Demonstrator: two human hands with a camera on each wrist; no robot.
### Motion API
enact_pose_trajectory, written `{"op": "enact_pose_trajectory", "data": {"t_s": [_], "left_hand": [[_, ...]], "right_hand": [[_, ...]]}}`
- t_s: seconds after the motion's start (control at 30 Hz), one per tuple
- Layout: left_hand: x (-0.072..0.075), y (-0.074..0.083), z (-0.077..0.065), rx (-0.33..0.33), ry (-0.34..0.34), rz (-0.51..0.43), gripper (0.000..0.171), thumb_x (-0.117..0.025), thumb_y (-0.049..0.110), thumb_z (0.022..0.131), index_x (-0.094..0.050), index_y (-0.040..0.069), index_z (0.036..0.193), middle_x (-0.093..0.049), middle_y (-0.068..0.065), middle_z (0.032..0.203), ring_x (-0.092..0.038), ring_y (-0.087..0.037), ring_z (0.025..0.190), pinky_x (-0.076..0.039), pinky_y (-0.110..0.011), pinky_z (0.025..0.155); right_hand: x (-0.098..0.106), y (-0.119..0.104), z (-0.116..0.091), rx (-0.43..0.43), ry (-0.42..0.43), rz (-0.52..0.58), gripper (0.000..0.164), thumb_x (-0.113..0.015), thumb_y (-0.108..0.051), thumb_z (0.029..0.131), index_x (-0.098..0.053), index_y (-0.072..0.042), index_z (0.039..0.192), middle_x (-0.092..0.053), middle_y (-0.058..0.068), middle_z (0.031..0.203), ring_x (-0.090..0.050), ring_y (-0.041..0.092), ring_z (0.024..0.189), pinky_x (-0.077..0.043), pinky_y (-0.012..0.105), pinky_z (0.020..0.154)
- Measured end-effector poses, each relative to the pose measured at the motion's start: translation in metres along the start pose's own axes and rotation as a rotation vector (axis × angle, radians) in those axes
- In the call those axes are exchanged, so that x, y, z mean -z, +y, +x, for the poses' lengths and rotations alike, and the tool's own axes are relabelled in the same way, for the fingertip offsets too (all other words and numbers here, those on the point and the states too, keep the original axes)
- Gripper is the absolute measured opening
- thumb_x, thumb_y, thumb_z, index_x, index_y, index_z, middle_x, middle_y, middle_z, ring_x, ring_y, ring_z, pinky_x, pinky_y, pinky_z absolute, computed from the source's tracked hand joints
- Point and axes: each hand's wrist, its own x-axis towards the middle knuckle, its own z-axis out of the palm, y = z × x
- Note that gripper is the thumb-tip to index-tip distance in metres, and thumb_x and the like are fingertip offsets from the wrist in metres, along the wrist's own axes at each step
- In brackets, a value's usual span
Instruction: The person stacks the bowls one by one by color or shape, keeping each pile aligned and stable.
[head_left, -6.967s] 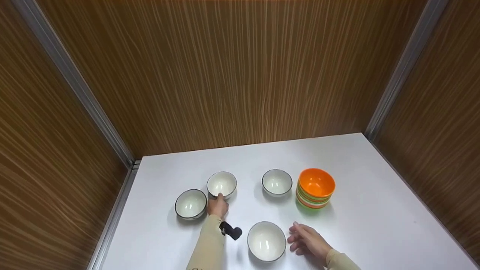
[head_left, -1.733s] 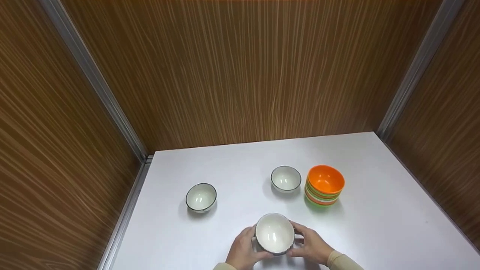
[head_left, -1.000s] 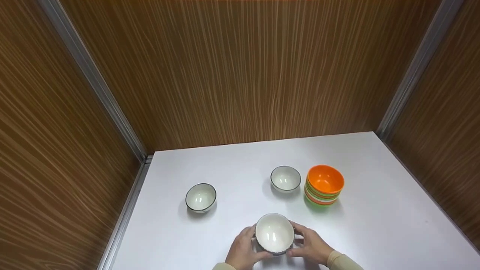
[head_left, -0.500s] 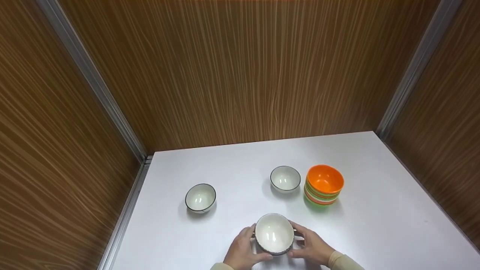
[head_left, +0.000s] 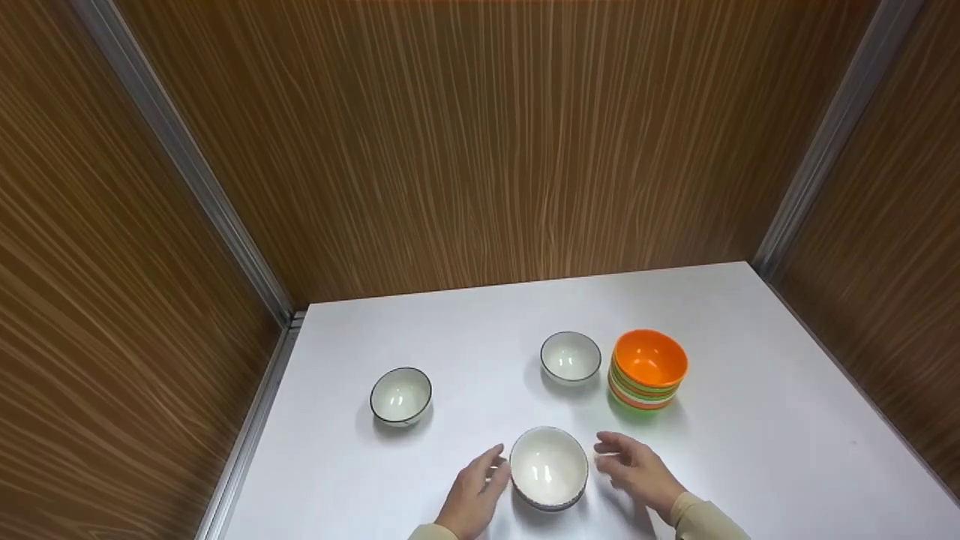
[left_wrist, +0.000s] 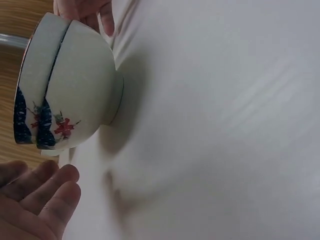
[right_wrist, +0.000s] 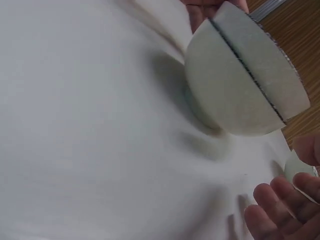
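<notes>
Two white ceramic bowls, one nested in the other, stand upright on the table; the upper bowl [head_left: 549, 466] shows its glossy inside. In the left wrist view the lower bowl [left_wrist: 82, 85] has a dark blue rim and a red floral pattern. My left hand [head_left: 474, 491] is just left of the pair, fingers apart from it. On the other side, my right hand [head_left: 637, 474] hovers with loosely bent fingers and holds nothing. Clear gaps show between the bowls and the right fingers [right_wrist: 280, 200] in the right wrist view.
One white bowl [head_left: 401, 396] stands at the left, another [head_left: 571, 358] farther back. Beside the latter is a stack of orange, green and white bowls [head_left: 651, 367]. Wood-grain panels [head_left: 480, 150] enclose the white table [head_left: 750, 420] at the back and sides.
The bowl my left hand held at the back seven seconds ago now sits nested in the front bowl. Since half a second ago, both hands have let go and moved outward.
</notes>
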Motion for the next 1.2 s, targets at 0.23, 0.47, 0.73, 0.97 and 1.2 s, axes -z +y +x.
{"op": "enact_pose_trajectory", "data": {"t_s": [0.23,0.47,0.73,0.97,1.2], "left_hand": [[0.006,-0.003,0.002,0.010,0.071,-0.068,0.073,-0.013,0.058,0.093,-0.040,0.005,0.135,-0.055,-0.006,0.120,-0.055,-0.019,0.107,-0.038,-0.045,0.097],[0.011,-0.007,0.003,0.025,0.113,-0.075,0.074,-0.013,0.058,0.093,-0.047,0.003,0.129,-0.059,-0.007,0.112,-0.058,-0.019,0.100,-0.043,-0.045,0.092],[0.017,-0.015,0.002,0.047,0.099,-0.035,0.074,-0.012,0.058,0.093,-0.051,0.004,0.124,-0.061,-0.003,0.105,-0.059,-0.019,0.097,-0.040,-0.048,0.094],[0.018,-0.020,0.000,0.057,0.079,-0.026,0.073,-0.013,0.058,0.093,-0.053,0.003,0.121,-0.063,-0.004,0.101,-0.060,-0.019,0.091,-0.044,-0.046,0.089],[0.023,-0.022,0.004,0.079,0.072,-0.050,0.074,-0.015,0.061,0.091,-0.053,0.005,0.122,-0.063,-0.005,0.103,-0.061,-0.019,0.092,-0.044,-0.046,0.089]], "right_hand": [[-0.006,-0.023,0.030,-0.106,0.085,0.120,0.063,-0.064,-0.037,0.083,-0.045,0.004,0.128,-0.057,0.016,0.116,-0.057,0.025,0.100,-0.048,0.044,0.086],[-0.006,-0.045,0.068,-0.132,0.023,0.189,0.059,-0.051,-0.033,0.092,-0.036,0.009,0.131,-0.052,0.026,0.119,-0.053,0.035,0.107,-0.043,0.047,0.091],[-0.008,-0.060,0.094,-0.243,0.005,0.267,0.053,-0.043,-0.031,0.095,-0.035,0.008,0.130,-0.050,0.026,0.117,-0.054,0.032,0.100,-0.043,0.044,0.092],[-0.016,-0.057,0.110,-0.290,0.118,0.277,0.040,-0.035,-0.022,0.098,-0.041,0.010,0.119,-0.059,0.020,0.090,-0.057,0.020,0.068,-0.047,0.035,0.070],[-0.016,-0.059,0.118,-0.352,0.118,0.285,0.039,-0.032,-0.018,0.098,-0.042,0.011,0.122,-0.058,0.023,0.102,-0.056,0.020,0.070,-0.046,0.032,0.067]]}}
